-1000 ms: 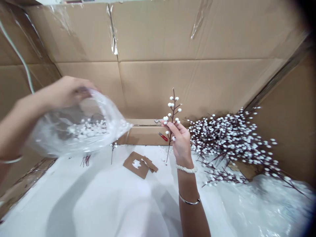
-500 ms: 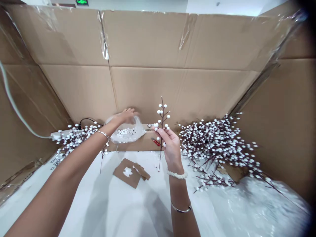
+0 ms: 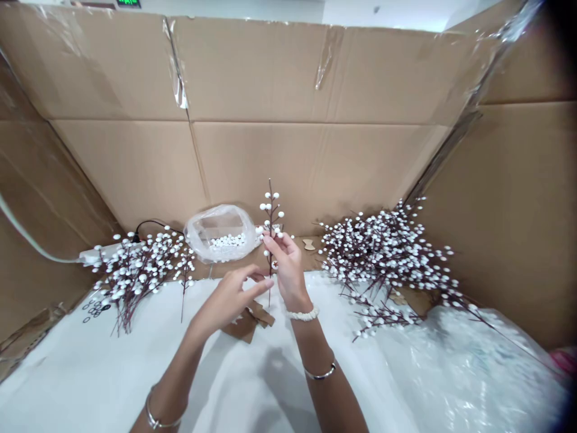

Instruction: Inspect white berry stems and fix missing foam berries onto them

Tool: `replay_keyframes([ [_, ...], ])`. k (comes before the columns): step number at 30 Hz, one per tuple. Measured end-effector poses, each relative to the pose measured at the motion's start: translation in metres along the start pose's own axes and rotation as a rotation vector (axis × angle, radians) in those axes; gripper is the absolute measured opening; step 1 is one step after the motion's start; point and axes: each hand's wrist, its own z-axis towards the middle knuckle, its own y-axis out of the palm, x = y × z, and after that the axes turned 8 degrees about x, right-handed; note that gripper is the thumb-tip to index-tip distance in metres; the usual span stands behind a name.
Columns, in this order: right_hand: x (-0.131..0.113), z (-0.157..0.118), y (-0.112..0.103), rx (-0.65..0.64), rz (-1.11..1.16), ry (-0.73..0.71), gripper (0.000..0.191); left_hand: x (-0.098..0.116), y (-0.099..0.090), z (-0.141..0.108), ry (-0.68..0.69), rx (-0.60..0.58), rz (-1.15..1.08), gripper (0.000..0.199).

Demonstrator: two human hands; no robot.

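Note:
My right hand (image 3: pixel 287 264) pinches a brown stem with white berries (image 3: pixel 270 207), which stands upright in front of the cardboard wall. Just left of the stem's lower part is my left hand (image 3: pixel 234 294), its thumb and fingers apart, with nothing visible between them. Behind my left hand an open clear plastic bag (image 3: pixel 195 237) holds many loose white berries (image 3: pixel 228 241). Below the left hand lies a piece of brown cardboard (image 3: pixel 241 328), partly covered by it.
Berry stems lie in a bunch at the left (image 3: pixel 139 264), with a single stem (image 3: pixel 184 276) beside it. A larger pile (image 3: pixel 383 252) is at the right, near clear plastic wrapping (image 3: pixel 469 367). Cardboard walls (image 3: pixel 270 78) enclose the table (image 3: pixel 103 373).
My left hand has come back from over the plastic bag, down and right to the held stem. My right hand and the stem appear further left as the view has shifted.

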Motion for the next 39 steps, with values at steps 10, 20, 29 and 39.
replay_keyframes([
  [10,-0.01,-0.004,-0.002,-0.087,-0.136,-0.014,0.021,-0.003,0.017,0.003,0.04,0.108,0.158,0.031],
  [20,-0.036,0.002,-0.022,0.033,-0.069,-0.049,0.023,-0.006,0.015,0.002,0.08,0.011,0.171,0.03],
  [29,-0.04,0.008,-0.031,0.08,-0.017,-0.125,0.015,-0.009,0.012,0.001,0.094,-0.121,0.224,0.031],
  [39,-0.039,0.009,-0.034,0.079,-0.082,-0.141,0.02,-0.089,-0.046,0.099,-0.049,0.269,0.684,0.034],
])
